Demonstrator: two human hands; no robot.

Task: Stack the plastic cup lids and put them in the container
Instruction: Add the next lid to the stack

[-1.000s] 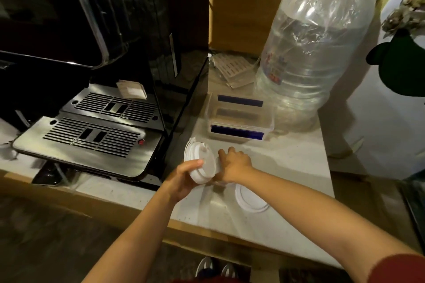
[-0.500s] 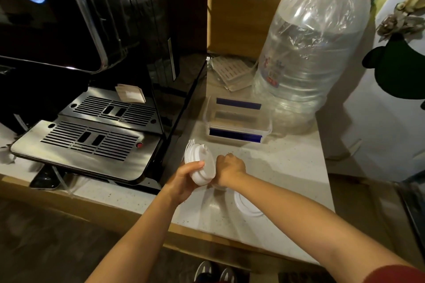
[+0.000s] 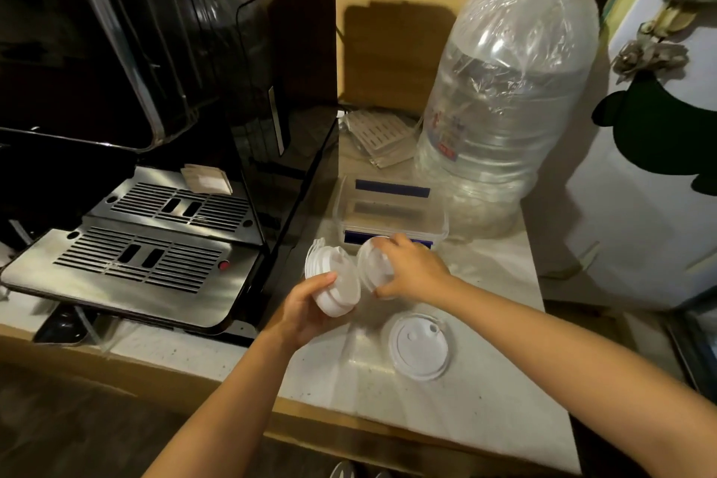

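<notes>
Two hands are busy: your left hand grips a tilted stack of lids, and your right hand pinches a single lid just beside it. Line the rims up squarely, then press until it nests. One more lid lies flat on the worktop. The container sits open just behind your hands, near the water bottle and beside the coffee machine; nothing blocks it.
</notes>
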